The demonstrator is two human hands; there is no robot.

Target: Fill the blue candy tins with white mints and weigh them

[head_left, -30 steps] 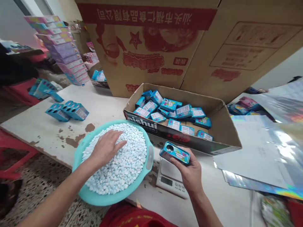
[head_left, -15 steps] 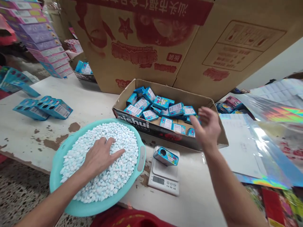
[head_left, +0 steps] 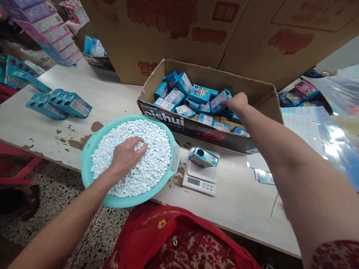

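A turquoise basin (head_left: 94, 149) is full of small white and pale blue tablets (head_left: 155, 157). My left hand (head_left: 127, 155) rests on them, fingers bent and thumb drawn in, closed around some of the tablets; its fingertips are partly buried. Over the open cardboard box (head_left: 196, 129), my right hand (head_left: 238, 101) pinches the edge of a small blue carton (head_left: 220, 102), which tilts among several similar ones; most of its fingers are hidden. Between basin and box, another blue carton (head_left: 203, 157) with a round dark hole stands on a white digital scale (head_left: 200, 183).
Several blue cartons (head_left: 60, 104) stand in a group on the left of the worn white table (head_left: 112, 97). A large cardboard carton (head_left: 179, 45) rises behind the box. Clear plastic sheets (head_left: 322, 130) lie at the right, and pink and purple packages (head_left: 53, 30) are stacked far left.
My right hand has reached farther into the cardboard box and taken hold of a blue carton, which now tilts more. My left fingers have curled in on the tablets. The view has dipped down.
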